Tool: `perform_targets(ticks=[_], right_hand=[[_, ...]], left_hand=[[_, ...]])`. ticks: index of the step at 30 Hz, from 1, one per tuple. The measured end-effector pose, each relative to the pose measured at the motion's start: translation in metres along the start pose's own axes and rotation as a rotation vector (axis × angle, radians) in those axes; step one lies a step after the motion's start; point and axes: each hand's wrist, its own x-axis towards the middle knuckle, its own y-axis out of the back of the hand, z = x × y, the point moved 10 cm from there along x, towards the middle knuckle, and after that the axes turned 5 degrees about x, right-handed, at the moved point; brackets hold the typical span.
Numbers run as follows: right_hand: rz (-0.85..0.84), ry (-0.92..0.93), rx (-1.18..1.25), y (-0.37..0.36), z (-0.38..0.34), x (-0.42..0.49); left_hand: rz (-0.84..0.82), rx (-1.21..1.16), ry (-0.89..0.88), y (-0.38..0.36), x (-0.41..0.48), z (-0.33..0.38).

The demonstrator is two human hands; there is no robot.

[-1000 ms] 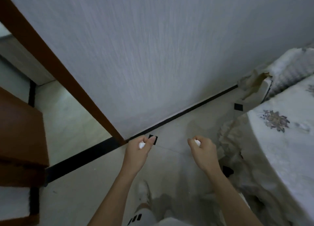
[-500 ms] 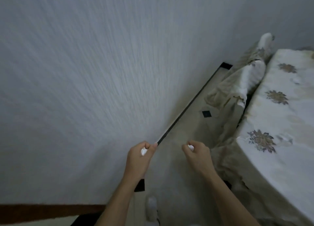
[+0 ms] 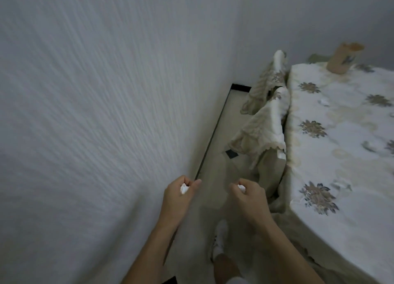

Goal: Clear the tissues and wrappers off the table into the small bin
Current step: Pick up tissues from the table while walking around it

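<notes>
Presently, one white tissue wad (image 3: 184, 188) sits clenched in the left hand (image 3: 178, 200) and another tissue wad (image 3: 241, 187) in the right hand (image 3: 248, 195), both fists closed and held over the floor (image 3: 215, 155). The bench (image 3: 341, 155), under a flowered cloth, stands just right of them; a wall (image 3: 96, 113) lies left.

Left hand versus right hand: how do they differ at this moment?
The left hand sits close to the wall; the right hand sits nearer the draped table. The left hand's white wad shows more than the right hand's white wad. Both are fists closed on crumpled white paper, held over the floor.
</notes>
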Motion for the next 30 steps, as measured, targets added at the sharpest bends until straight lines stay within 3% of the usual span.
perform_targets(ticks=[16, 30], right_hand=[[0.167, -0.053, 0.072, 0.07, 0.012, 0.321], [0.301, -0.105, 0.021, 0.116, 0.053, 0.475]], left_hand=[[-0.091, 0.031, -0.093, -0.119, 0.33, 0.091], [-0.2, 0.043, -0.119, -0.212, 0.516, 0.119]])
